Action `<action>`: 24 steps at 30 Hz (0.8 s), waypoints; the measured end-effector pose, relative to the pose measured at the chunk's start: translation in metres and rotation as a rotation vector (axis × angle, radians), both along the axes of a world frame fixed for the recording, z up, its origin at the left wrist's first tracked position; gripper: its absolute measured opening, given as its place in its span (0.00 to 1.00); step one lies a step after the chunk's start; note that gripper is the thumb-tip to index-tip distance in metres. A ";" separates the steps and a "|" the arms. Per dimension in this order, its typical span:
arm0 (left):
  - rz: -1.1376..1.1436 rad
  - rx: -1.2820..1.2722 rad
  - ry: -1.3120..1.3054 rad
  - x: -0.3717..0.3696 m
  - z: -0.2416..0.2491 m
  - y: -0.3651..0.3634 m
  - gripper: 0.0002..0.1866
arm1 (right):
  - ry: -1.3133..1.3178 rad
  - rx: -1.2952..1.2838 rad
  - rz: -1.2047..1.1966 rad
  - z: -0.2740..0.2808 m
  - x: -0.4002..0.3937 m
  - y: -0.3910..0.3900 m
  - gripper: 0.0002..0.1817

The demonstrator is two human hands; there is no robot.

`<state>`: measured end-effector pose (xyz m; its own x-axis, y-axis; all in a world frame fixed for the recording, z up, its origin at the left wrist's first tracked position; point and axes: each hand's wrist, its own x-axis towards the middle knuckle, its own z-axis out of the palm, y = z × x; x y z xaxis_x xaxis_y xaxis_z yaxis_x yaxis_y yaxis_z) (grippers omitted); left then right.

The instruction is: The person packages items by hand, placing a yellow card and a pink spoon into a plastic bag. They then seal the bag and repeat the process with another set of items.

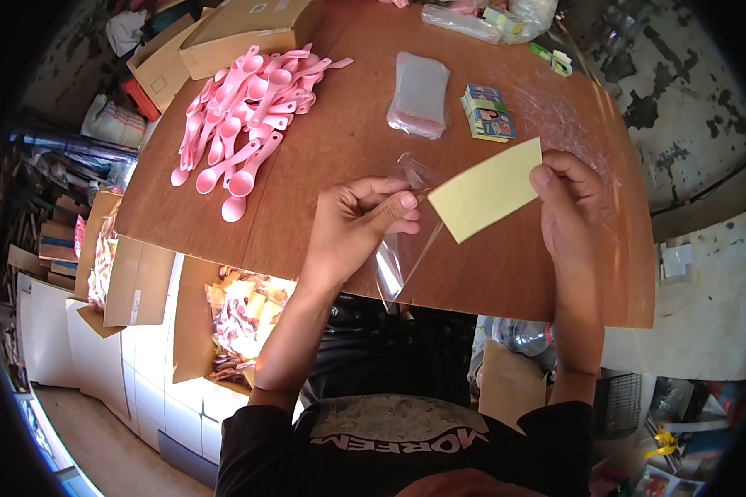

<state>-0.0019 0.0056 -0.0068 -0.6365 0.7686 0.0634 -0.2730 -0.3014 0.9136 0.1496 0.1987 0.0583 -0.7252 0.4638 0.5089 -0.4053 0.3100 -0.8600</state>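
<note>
The card (pixel 486 190) is pale yellow and the bag (pixel 402 248) see-through. At ten o'clock lie pink spoons (pixel 244 116) — on a brown table (pixel 348 141). The boxes (pixel 232 29) are tan.

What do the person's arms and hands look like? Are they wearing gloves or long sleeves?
No gloves: the left hand and the right hand are both bare, with no rings or watch that I can see. The forearms are bare too. The person wears a black top with sleeves ending near the elbows, and pale lettering across the chest.
</note>
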 end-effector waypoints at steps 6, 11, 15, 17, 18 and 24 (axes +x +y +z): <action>0.057 0.021 0.157 0.010 0.002 0.003 0.11 | -0.005 0.013 -0.191 0.008 -0.013 -0.014 0.10; 0.069 0.039 0.102 0.010 0.006 0.002 0.14 | 0.114 0.106 -0.154 0.009 -0.021 -0.018 0.09; 0.097 0.056 0.148 0.013 0.010 0.004 0.18 | 0.151 0.161 -0.152 0.008 -0.023 -0.020 0.08; 0.112 0.054 0.170 0.012 0.010 0.004 0.18 | 0.068 0.173 -0.137 0.008 -0.020 -0.020 0.08; 0.128 0.054 0.191 0.012 0.009 0.004 0.18 | 0.068 0.172 -0.138 0.007 -0.019 -0.020 0.08; 0.052 -0.011 0.254 0.012 0.014 0.002 0.18 | -0.144 0.266 -0.129 0.007 -0.013 -0.017 0.07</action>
<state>0.0101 0.0072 0.0070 -0.6397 0.7369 0.2186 -0.0186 -0.2991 0.9540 0.1363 0.1819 0.0653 -0.7425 0.4213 0.5208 -0.2281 0.5720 -0.7879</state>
